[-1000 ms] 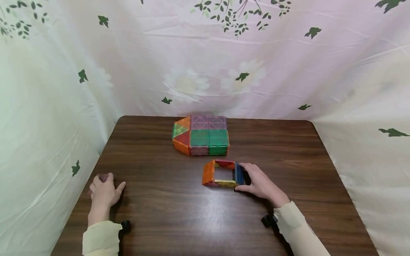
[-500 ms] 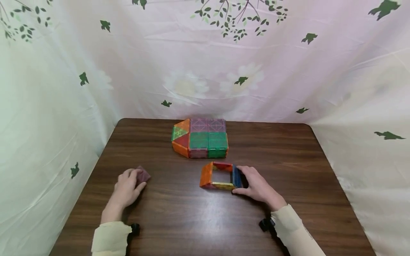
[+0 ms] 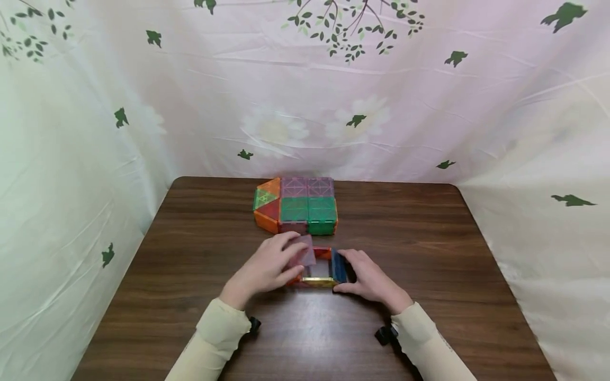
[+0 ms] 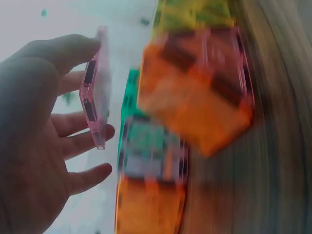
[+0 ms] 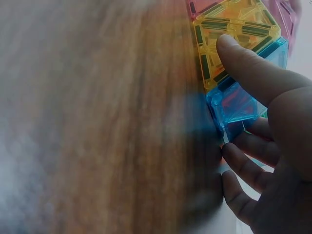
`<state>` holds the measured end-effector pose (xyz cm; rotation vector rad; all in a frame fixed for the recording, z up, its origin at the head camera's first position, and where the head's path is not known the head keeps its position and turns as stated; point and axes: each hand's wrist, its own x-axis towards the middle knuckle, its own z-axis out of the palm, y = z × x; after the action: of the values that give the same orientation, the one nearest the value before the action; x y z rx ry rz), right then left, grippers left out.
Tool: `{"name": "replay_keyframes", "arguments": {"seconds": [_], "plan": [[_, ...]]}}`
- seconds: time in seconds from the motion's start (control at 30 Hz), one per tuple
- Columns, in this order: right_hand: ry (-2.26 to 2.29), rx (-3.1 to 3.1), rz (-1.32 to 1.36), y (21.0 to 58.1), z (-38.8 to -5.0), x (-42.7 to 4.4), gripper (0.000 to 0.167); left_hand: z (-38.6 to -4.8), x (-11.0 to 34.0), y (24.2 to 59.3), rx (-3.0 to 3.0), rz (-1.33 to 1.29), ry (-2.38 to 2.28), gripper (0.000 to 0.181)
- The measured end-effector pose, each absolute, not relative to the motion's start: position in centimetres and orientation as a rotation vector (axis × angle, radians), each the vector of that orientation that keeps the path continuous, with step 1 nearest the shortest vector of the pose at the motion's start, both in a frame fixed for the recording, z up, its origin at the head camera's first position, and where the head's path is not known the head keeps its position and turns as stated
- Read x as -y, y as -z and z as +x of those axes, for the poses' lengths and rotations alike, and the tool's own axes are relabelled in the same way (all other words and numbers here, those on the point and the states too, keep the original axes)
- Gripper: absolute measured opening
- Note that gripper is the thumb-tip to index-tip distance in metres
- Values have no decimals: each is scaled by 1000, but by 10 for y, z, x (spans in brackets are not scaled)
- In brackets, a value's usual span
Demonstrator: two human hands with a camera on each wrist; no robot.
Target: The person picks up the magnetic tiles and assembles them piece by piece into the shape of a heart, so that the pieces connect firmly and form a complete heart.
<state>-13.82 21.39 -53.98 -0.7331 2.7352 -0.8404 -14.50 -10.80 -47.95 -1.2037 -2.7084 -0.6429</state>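
Note:
My left hand (image 3: 271,264) pinches a pale purple, see-through square magnetic tile (image 3: 304,251) between thumb and fingers. In the left wrist view the tile (image 4: 97,92) is edge-on and apart from the orange tile (image 4: 185,102) of the small frame. That frame, built of standing magnetic tiles and uncovered on top, lies under the left hand, which hides much of its orange end. At its other end my right hand (image 3: 369,278) grips the blue tile (image 3: 339,266). The right wrist view shows the thumb against yellow tiles (image 5: 234,36) and fingers round the blue side (image 5: 239,105).
Behind the frame stands a larger closed block of magnetic tiles (image 3: 295,209), green and purple on top, with a pointed orange, red and green left end. Both sit on a dark wooden table (image 3: 405,222). A patterned white cloth (image 3: 305,106) hangs behind and at the sides.
My left hand has brought the purple tile from the table's left side rightward to above the small frame. My right hand has stayed on the frame's blue end, which sits slightly further left.

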Motion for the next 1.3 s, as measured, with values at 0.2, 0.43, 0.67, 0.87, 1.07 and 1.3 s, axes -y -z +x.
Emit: {"name": "replay_keyframes", "arguments": {"seconds": [0.2,0.43,0.67,0.87,1.07,1.3], "plan": [[843,-2738,-752,540,-139,-213,96,-146,80,479,2741,-1376,513,51],[857,-2736,-749,539,-139,-213,94,-148,70,487,2668,-1424,513,49],[826,-2731,-734,537,-139,-213,96,-145,84,495,2820,-1199,765,77],[814,-2708,-740,534,-138,-212,99,-137,109,508,3099,-908,933,105],[833,-2719,-779,530,-139,-209,96,-137,119,520,3104,-883,1078,88],[776,-2805,-760,527,-141,-204,96,-137,120,527,2977,-865,1123,87]]}}
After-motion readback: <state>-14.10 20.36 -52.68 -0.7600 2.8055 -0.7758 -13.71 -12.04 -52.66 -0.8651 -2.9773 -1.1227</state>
